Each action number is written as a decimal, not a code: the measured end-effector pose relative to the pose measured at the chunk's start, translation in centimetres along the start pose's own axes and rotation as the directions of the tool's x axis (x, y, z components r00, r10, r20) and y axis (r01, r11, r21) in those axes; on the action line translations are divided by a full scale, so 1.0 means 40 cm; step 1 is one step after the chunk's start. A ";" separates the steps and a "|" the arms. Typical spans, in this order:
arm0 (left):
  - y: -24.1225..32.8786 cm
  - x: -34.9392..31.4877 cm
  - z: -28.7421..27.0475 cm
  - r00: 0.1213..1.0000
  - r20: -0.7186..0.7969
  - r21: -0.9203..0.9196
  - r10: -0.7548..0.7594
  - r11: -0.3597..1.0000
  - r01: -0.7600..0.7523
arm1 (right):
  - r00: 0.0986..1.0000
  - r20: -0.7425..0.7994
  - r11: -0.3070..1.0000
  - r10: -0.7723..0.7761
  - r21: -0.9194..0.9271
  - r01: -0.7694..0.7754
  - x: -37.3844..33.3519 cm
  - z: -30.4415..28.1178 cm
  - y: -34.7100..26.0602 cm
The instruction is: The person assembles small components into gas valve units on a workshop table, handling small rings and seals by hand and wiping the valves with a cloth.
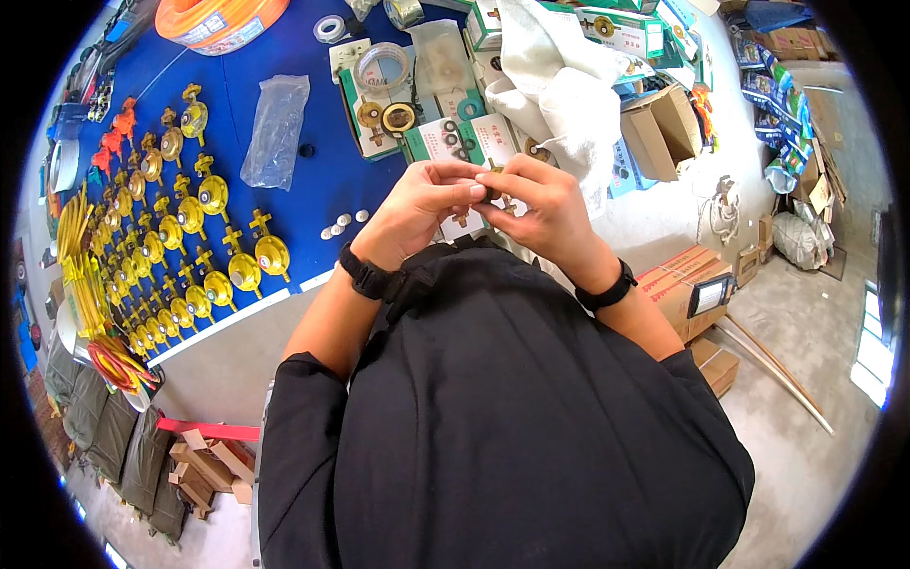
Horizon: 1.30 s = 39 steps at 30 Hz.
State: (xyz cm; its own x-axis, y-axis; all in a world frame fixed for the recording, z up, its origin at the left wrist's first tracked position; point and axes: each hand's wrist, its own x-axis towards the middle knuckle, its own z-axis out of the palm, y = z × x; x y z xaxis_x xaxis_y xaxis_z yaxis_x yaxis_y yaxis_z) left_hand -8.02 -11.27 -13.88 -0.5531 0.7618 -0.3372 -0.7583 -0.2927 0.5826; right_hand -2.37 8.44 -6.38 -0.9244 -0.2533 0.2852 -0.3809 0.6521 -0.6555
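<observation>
At the near edge of the table both of my hands meet over a small brass fitting (494, 178). My left hand (428, 202) pinches it from one side. From the other side my right hand (542, 201) closes thumb and fingers on it, hiding much of its shape. Just beyond lies a green-and-white box (483, 133) with several black rubber rings (456, 142) on top. A brass part with a round dark face (399, 118) rests further back. Several small white caps (343, 220) sit left of my left hand.
Yellow gas regulators (213, 194) stand in rows on the blue tabletop (322, 180). A clear plastic bag (275, 133), a tape roll (383, 68) and an orange hose coil (220, 21) lie beyond. White cloth (559, 90) and an open carton (661, 133) are at right.
</observation>
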 end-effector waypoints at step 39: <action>0.003 -0.077 -0.087 0.892 -0.345 0.459 0.294 0.881 -0.113 | 0.941 0.336 0.830 0.049 -0.538 0.149 -0.030 0.036 0.206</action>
State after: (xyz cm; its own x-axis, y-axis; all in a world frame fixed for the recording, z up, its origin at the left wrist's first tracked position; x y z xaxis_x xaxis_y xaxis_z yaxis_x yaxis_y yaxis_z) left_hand -7.59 -15.66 -15.36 -0.8348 0.3939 -0.3846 -0.4474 -0.0783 0.8909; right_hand -4.42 13.09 -13.16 -0.8948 -0.4465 0.0010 -0.4431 0.8877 -0.1253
